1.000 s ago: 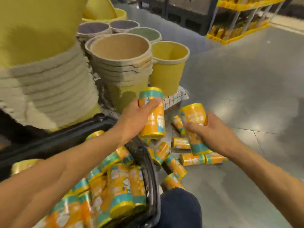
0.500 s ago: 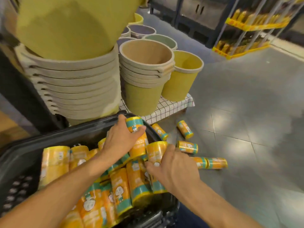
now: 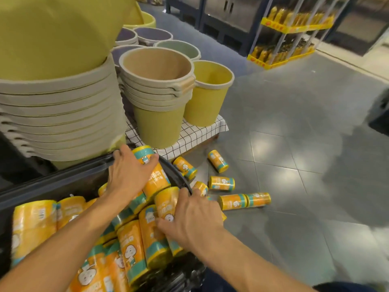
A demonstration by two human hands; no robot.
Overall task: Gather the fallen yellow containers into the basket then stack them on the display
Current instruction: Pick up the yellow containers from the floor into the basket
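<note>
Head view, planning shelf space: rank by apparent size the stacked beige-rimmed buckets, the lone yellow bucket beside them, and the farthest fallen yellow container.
1. Stacked beige-rimmed plastic buckets
2. Lone yellow plastic bucket
3. Fallen yellow cylindrical container, clearly smallest

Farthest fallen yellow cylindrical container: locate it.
Head view, right of centre: the yellow container lies on the grey floor, just off the checked cloth's corner.

The grey tiled floor (image 3: 294, 144) is strewn with six yellow containers (image 3: 221, 183), all laid on their sides at 4 o'clock from a cloth-draped platform (image 3: 195, 133). Two are set end to end, touching. A yellow rack (image 3: 290, 30) is stood at 1 o'clock.
</note>
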